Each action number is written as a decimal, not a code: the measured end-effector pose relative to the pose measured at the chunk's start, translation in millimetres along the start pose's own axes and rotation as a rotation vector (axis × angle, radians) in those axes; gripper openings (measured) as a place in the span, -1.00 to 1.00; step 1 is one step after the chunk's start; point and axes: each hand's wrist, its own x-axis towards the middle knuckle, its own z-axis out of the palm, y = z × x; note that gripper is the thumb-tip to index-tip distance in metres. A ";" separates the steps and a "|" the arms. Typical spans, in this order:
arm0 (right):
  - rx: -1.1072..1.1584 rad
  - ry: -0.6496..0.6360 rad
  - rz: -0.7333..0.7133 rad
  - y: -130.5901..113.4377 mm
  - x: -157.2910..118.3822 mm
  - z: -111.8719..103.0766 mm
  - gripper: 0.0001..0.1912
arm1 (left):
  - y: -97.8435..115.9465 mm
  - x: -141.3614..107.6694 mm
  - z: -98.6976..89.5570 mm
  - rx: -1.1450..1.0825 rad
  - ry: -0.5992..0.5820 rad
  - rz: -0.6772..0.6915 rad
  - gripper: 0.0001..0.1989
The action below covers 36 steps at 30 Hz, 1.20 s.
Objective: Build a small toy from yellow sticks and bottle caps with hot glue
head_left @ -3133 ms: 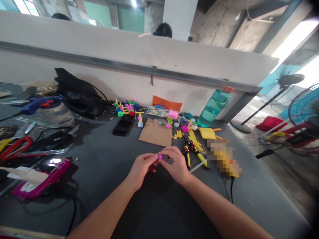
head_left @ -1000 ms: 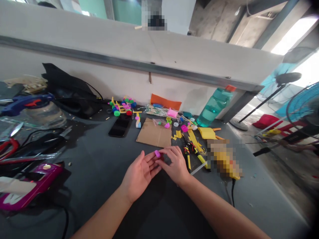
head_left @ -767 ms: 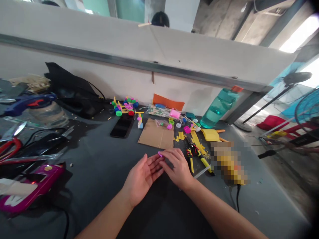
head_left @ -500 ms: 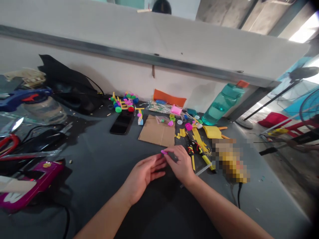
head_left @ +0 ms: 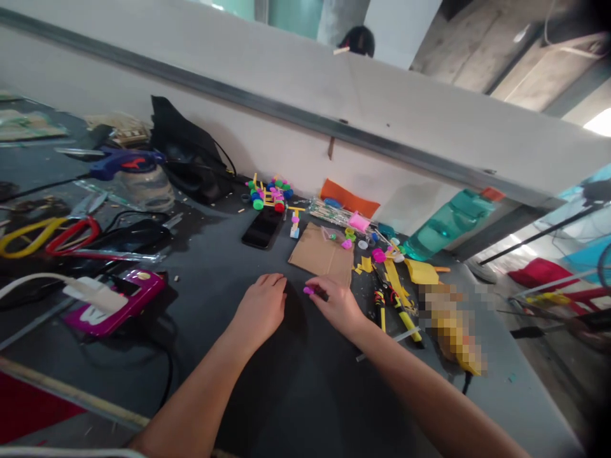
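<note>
My right hand [head_left: 337, 304] pinches a small purple-pink plastic piece [head_left: 309, 290] between thumb and fingertips, just in front of the cardboard sheet [head_left: 319, 261]. To its left, my left hand [head_left: 261, 304] is palm down over the dark table, fingers loosely bent, with nothing visible in it; its thumb is hidden. Pink bits [head_left: 379, 255], a green ring [head_left: 350, 234] and a white cap [head_left: 363, 244] lie behind and right of the cardboard. Pliers with yellow-black handles [head_left: 405, 318] lie right of my right hand.
A phone [head_left: 262, 228] lies near colourful wheeled toy models [head_left: 270, 193]. At left are a blue glue gun [head_left: 133, 160], scissors [head_left: 74, 236] and a magenta power strip [head_left: 114, 312]. A leaning teal bottle [head_left: 449, 222] and yellow sponge-like piece [head_left: 421, 271] stand right. Another person's head [head_left: 359, 41] shows behind the partition.
My hands have moved apart. My left hand has turned palm down and away from the purple-pink piece, which stays in my right fingers. The view has swung left.
</note>
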 end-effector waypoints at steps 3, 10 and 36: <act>-0.035 -0.043 -0.049 5.7 4.3 4.9 -0.78 | -0.6 1.0 -4.1 -0.002 -0.008 0.008 -0.66; -0.053 -0.131 -0.129 11.0 3.3 -11.9 -0.69 | 3.8 -6.4 3.9 0.068 -0.015 0.077 -0.54; -0.056 -0.071 -0.013 9.6 -0.1 0.0 -0.63 | 8.0 -1.5 14.0 0.019 0.034 0.104 -0.59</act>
